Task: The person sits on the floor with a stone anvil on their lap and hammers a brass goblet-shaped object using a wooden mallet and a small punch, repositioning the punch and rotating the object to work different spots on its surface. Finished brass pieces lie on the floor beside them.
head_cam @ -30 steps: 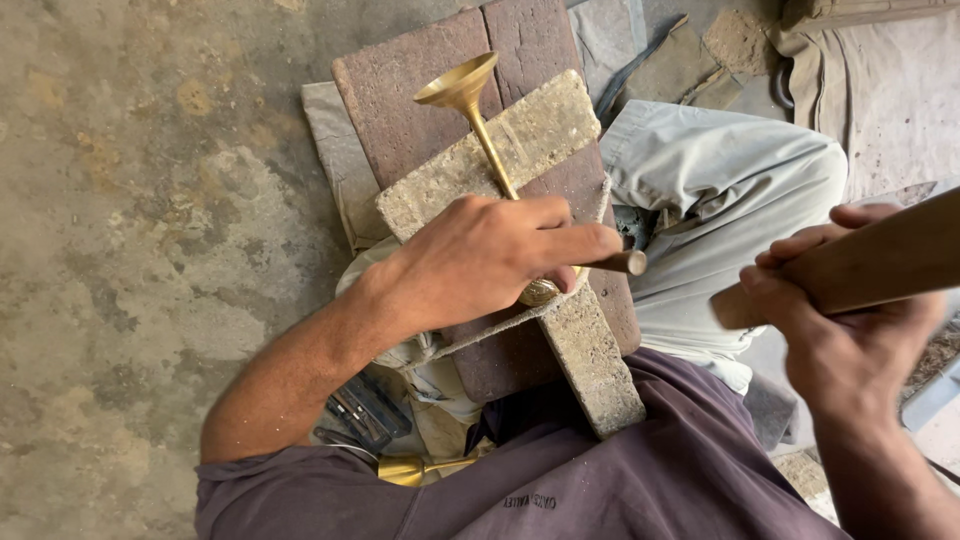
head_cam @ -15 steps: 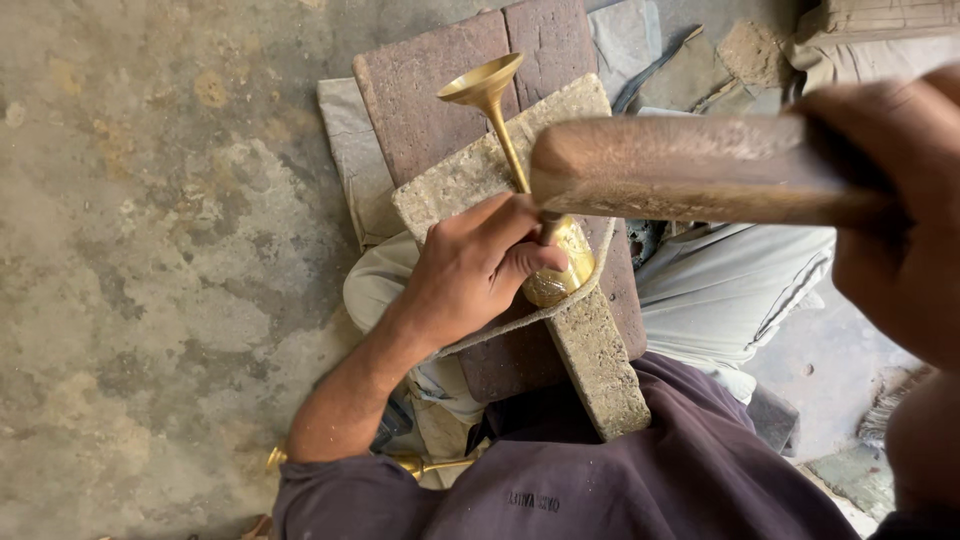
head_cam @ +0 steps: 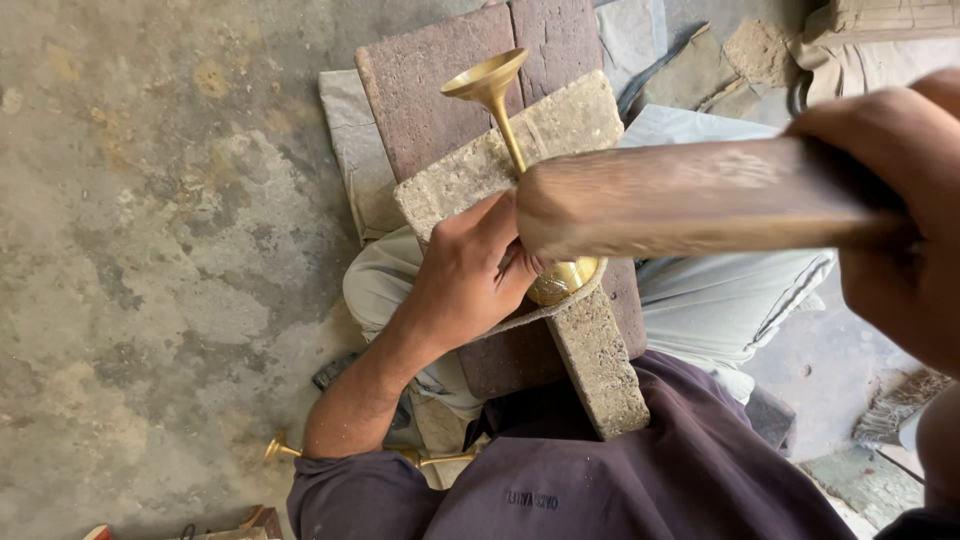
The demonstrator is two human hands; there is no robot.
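Observation:
My left hand (head_cam: 468, 275) grips the round lower end of a brass stem piece (head_cam: 493, 90), which has a flared cup at its far end and lies along a grey stone block (head_cam: 600, 360). My right hand (head_cam: 895, 210) is closed on a thick wooden mallet (head_cam: 680, 195), raised close to the camera. The mallet's blunt end hangs just above my left hand and hides part of the brass bulb (head_cam: 565, 280). The block rests across reddish brick slabs (head_cam: 420, 85) over my lap.
Stained concrete floor (head_cam: 150, 220) fills the left side. Another brass stem piece (head_cam: 285, 450) lies by my left elbow. Stone scraps and cloth (head_cam: 760, 50) sit at the top right, and a brush (head_cam: 895, 405) lies at the lower right.
The mallet swung from the far right up across the view and now sits lower and closer over the brass piece. My left hand has kept its hold on the piece.

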